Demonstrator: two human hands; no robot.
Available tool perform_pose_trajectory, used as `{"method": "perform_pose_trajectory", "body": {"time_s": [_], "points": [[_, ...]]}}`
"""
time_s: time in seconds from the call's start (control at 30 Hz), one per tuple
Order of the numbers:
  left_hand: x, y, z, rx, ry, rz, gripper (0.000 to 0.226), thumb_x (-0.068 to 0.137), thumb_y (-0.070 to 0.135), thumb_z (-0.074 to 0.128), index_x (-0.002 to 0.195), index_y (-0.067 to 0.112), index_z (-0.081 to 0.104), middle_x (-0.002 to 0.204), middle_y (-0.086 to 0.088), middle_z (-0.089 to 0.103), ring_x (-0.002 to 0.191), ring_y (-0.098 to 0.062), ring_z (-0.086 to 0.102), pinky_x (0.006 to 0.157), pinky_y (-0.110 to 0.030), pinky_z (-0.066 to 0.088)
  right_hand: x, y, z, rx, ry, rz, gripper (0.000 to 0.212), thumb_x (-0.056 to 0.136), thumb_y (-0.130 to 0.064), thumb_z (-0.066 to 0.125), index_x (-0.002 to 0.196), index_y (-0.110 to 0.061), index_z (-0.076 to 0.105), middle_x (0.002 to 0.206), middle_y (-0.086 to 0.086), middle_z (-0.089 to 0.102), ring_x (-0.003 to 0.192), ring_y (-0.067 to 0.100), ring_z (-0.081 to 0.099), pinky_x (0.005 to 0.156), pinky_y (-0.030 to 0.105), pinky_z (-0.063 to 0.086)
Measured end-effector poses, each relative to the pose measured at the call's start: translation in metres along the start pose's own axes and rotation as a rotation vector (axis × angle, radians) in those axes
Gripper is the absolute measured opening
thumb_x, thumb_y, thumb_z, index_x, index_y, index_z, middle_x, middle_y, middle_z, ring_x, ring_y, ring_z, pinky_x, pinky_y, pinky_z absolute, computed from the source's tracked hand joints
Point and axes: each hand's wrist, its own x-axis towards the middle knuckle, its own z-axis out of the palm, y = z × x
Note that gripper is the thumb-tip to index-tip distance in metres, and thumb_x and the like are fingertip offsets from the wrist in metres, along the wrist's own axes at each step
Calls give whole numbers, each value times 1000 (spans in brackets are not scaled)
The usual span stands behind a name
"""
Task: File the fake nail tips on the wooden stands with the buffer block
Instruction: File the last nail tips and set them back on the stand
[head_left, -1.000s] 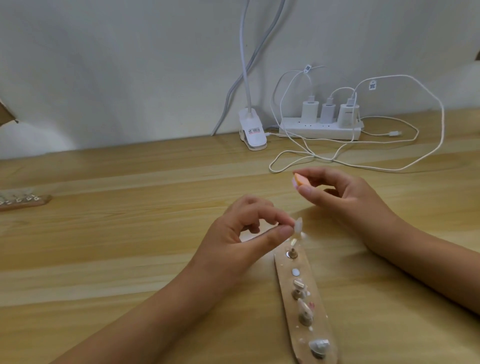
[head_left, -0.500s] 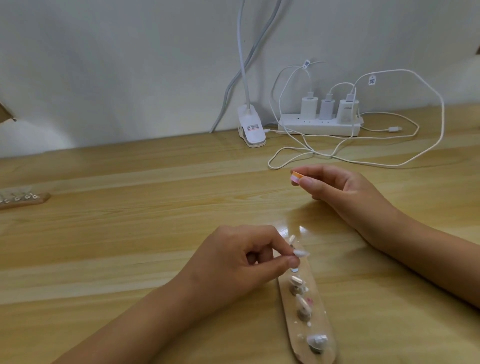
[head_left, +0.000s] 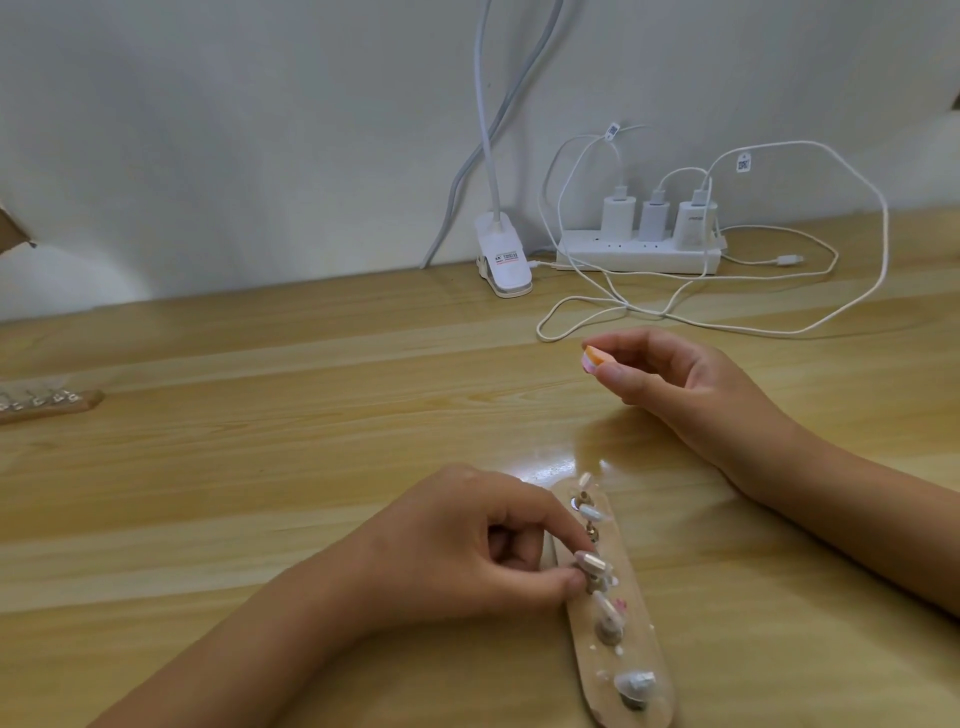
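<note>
A nail tip (head_left: 589, 562) on the wooden stand (head_left: 640, 621) is pinched between the left hand (head_left: 467, 551) fingers, probably to steady it for filing; the buffer block (head_left: 592, 359), pinched in the right hand (head_left: 691, 384) fingers, hovers well beyond, above the surface (head_left: 260, 467)

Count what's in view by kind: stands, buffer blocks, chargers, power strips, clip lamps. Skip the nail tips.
Wooden stands: 2
Buffer block: 1, pinched in the right hand
Chargers: 3
Power strip: 1
Clip lamp: 1
Total: 8
</note>
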Motion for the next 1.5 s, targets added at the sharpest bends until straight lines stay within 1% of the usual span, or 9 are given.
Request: {"method": "perform_pose_trajectory", "body": {"time_s": [0.23,0.33,0.43,0.53,0.77,0.9,1.03,1.17,1.5], "points": [[3,3,0,-301,31,-150,11,79,31,77,78,21,72,56,15,54,53,2,46,55,-9,35,3,3,-2,77,-15,15,36,75,-45,70,106,-28,73,103,-11,73,94,-4,64,75,15,50],[7,0,-8,-590,246,-161,16,71,32,74,78,19,67,63,11,65,59,0,57,68,-10,47,6,2,-4,150,21,45,39,71,-47,71,105,-28,73,103,-11,72,95,-2,63,81,25,47],[10,-3,-8,-772,428,-207,8,75,23,76,78,21,69,74,0,72,62,-8,65,57,-12,47,1,-1,-1,92,18,-16,39,74,-43,71,110,-27,71,105,-10,73,96,0,64,81,22,49],[13,-3,-1,-762,461,-255,11,77,23,78,84,20,71,89,-11,76,79,-15,73,61,-15,51,-7,-5,5,71,-3,-109,37,78,-38,79,113,-29,70,106,-8,72,98,3,65,80,15,50],[14,-3,4,-607,452,-173,12,76,24,71,84,18,77,77,4,72,71,-5,64,66,-14,49,-20,-6,19,-243,-101,-413,45,78,-40,68,117,-20,64,111,-1,63,106,21,58,86,31,48],[14,-3,8,-448,421,-155,4,80,24,73,77,25,74,74,8,70,72,-4,62,68,-15,48,-20,-6,18,-333,-138,-505,44,80,-41,69,120,-26,62,113,-7,62,109,17,56,87,20,45],[13,-5,9,-373,440,-135,11,85,16,72,77,23,73,74,11,69,73,-1,63,68,-14,47,-18,-5,17,-291,-130,-391,40,77,-44,72,114,-30,65,109,-10,64,106,15,58,85,28,49],[13,-2,10,-312,447,-124,16,86,13,71,76,25,71,72,12,68,71,-1,62,68,-18,49,-19,-5,19,-361,-161,-505,41,79,-42,72,116,-27,64,111,-12,62,108,12,56,88,17,44],[13,0,11,-257,479,-132,14,89,7,69,80,17,72,73,10,67,73,-5,63,74,-36,54,-20,-6,19,-342,-136,-425,39,82,-45,74,117,-32,64,114,-16,61,111,9,54,95,28,45]]}}
